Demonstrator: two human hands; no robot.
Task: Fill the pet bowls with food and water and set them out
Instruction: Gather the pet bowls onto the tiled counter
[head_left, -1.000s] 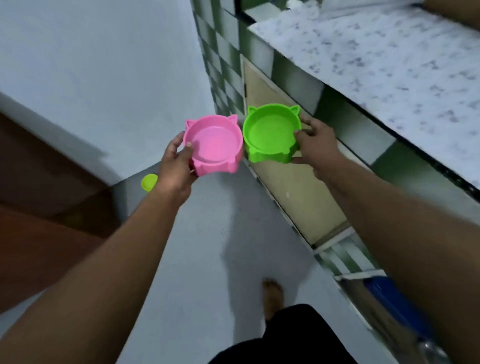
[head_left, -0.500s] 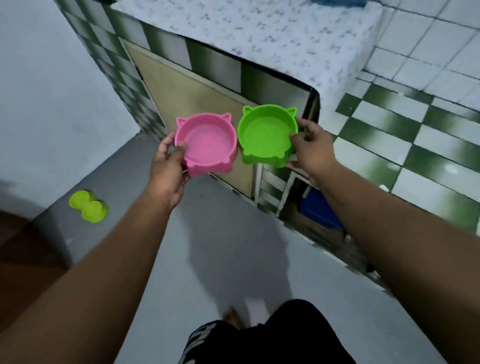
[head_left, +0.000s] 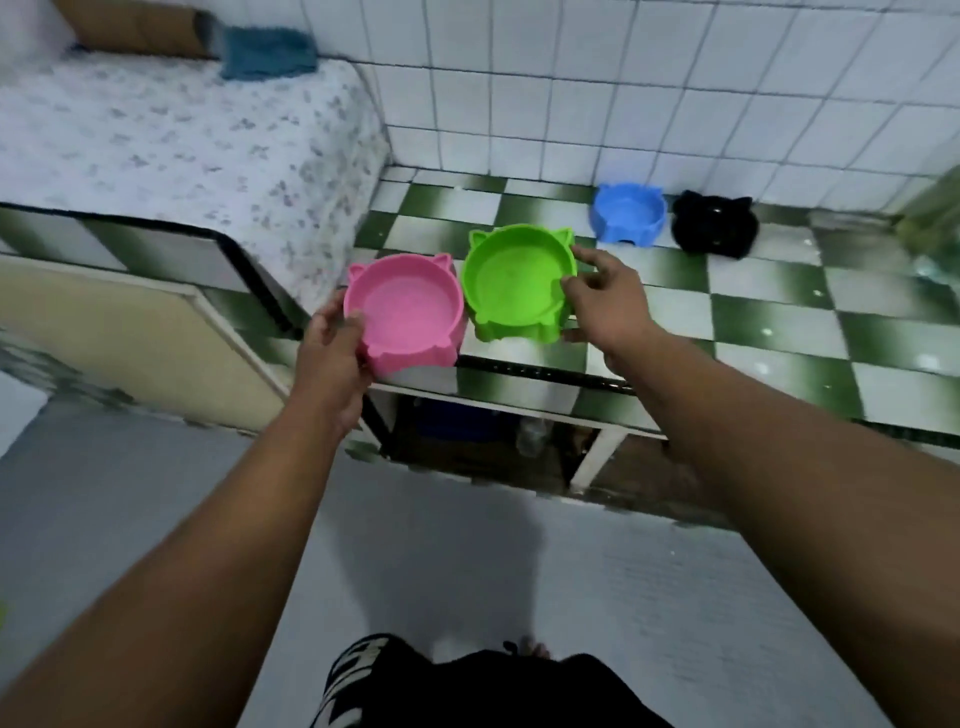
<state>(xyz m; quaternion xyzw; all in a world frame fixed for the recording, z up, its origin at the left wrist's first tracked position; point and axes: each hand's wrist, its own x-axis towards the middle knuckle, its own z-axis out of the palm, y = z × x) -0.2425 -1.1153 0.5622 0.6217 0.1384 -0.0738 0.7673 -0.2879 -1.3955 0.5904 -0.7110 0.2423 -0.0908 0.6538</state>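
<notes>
My left hand (head_left: 332, 347) grips the left rim of a pink cat-eared bowl (head_left: 408, 314), thumb over the edge. My right hand (head_left: 608, 299) grips the right rim of a green cat-eared bowl (head_left: 514, 275). Both bowls look empty and are held side by side in the air, above the front edge of the green-and-white checkered counter (head_left: 779, 322). A blue cat-eared bowl (head_left: 628, 213) and a black one (head_left: 714, 223) stand on the counter against the tiled wall.
A raised slab covered with a patterned cloth (head_left: 182, 145) lies to the left, with a blue towel (head_left: 267, 52) at its back. Under the counter is an open shelf with a blue container (head_left: 457, 421) and a bottle (head_left: 532, 434). Grey floor (head_left: 467, 561) is below.
The view has swung right, from the cabinet door to the checkered counter. The blue and black bowls have come into sight. Both hands still hold their bowls side by side.
</notes>
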